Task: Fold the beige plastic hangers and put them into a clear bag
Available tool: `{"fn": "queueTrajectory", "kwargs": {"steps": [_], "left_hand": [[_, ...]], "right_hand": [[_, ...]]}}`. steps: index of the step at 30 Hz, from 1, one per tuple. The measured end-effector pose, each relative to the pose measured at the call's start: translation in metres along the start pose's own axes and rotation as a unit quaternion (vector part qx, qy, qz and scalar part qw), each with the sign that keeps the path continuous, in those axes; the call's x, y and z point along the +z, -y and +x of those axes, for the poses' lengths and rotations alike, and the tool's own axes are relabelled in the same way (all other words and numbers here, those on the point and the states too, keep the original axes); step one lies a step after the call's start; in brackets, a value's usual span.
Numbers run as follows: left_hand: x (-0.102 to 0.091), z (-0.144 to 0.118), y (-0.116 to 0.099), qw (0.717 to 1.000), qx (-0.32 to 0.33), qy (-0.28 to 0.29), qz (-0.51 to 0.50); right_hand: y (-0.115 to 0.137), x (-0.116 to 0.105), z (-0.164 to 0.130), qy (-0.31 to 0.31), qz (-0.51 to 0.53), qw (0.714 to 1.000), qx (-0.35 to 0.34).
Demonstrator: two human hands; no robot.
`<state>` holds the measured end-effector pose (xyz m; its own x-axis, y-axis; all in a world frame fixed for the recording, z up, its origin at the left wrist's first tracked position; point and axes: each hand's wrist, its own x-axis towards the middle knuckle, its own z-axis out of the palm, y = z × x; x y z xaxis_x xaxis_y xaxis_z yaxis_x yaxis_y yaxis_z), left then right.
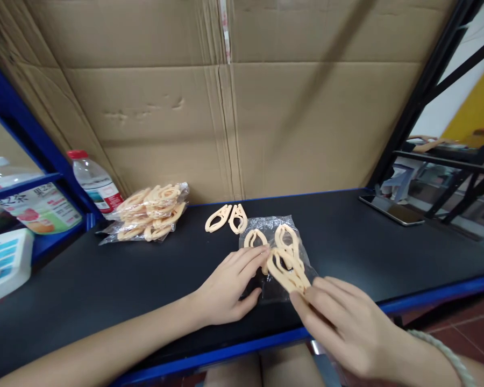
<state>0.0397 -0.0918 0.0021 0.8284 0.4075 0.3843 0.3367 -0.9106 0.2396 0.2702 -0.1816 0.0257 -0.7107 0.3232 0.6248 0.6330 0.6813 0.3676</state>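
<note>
My right hand (344,328) grips the near end of a small stack of beige plastic clips (287,269) and holds it tilted over a clear plastic bag (266,226) that lies on the black tabletop (105,279). My left hand (229,285) rests flat beside it, fingertips touching the stack and a single clip (255,237) lying on the bag. Another clip (286,234) lies further back on the bag. Two loose clips (227,217) lie just behind the bag.
A pile of bagged clips (149,212) lies at the back left, next to a water bottle with a red cap (94,180). A phone (391,209) lies at the right. Cardboard (242,97) walls the back. A white box (4,263) sits at far left.
</note>
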Motion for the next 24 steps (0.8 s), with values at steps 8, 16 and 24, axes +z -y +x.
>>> {"fn": "queueTrajectory", "kwargs": {"steps": [8,16,24], "left_hand": [[-0.001,0.000,-0.003,0.999,0.003,0.024,0.030],[-0.003,0.001,-0.004,0.998,0.004,0.054,0.033],[-0.005,0.000,-0.006,0.998,0.004,0.052,0.023]], "right_hand": [[-0.015,0.032,0.008,0.094,-0.102,0.987,0.081],[-0.100,0.065,0.070,0.097,0.108,0.986,0.087],[-0.154,0.192,0.128,0.269,0.175,0.947,0.008]]}}
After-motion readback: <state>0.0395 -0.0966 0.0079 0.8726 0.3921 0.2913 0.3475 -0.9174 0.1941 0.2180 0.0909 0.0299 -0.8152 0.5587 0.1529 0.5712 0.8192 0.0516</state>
